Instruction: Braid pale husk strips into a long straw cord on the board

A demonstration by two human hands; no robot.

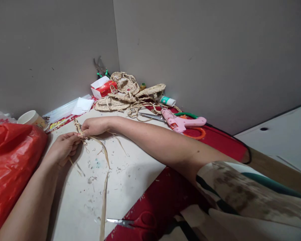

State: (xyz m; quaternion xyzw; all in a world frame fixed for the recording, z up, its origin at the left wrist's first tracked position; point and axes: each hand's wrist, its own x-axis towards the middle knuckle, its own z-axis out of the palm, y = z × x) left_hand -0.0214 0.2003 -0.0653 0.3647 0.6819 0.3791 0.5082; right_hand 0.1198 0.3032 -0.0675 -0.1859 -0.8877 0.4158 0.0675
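Observation:
Over the far left of a pale, speckled board [130,174], my two hands meet at a small braid of dry straw strips [77,124]. My left hand [64,147] pinches its lower end, thumb against curled fingers. From the right, my right hand [94,127] grips the same spot with fingers closed. Loose strips hang from the braid across the board. One long flat straw strip [104,201] lies down the board towards me. Part of the braid is hidden by my fingers.
Behind lie coiled straw braids [115,102], a red tissue box [104,88], pruning shears [100,68], large scissors [153,116] and a pink glue gun [180,121]. Red-handled scissors [135,223] lie near me. A red plastic bag [12,167] and paper cup [31,118] stand left.

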